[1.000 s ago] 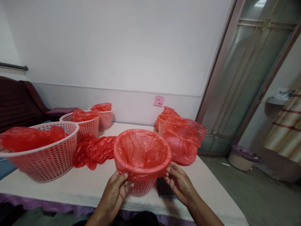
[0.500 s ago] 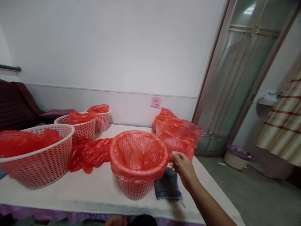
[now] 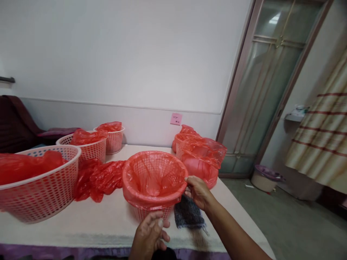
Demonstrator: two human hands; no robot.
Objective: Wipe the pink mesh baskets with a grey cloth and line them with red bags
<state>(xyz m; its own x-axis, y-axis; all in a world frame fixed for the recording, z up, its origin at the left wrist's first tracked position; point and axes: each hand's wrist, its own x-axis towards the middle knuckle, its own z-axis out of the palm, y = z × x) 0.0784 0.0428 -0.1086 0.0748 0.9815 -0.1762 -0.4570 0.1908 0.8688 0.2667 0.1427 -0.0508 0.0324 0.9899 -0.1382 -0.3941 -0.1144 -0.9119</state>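
In the middle of the table stands a round latticed plastic basket [image 3: 138, 213]. A thin red plastic bag [image 3: 154, 177] lines it, its edge folded down over the rim. At the rim's right side is my right hand [image 3: 197, 191], thumb and fingers closed on the bag's folded edge. My left hand [image 3: 151, 231] is in front of the basket, palm turned up and fingers apart, holding nothing. Under my right hand lies a dark grey cloth [image 3: 189, 213], partly hidden.
Three white latticed baskets with red bags inside line the left, the nearest large basket [image 3: 48, 195] in front. Crumpled red bags [image 3: 100, 178] lie beside it. More bag-covered baskets [image 3: 200, 155] stand at the back right. A pink note [image 3: 176, 118] is on the wall.
My left hand has come up from the bottom edge to the front of the basket. My right hand has closed in on the rim. The view has shifted slightly right.
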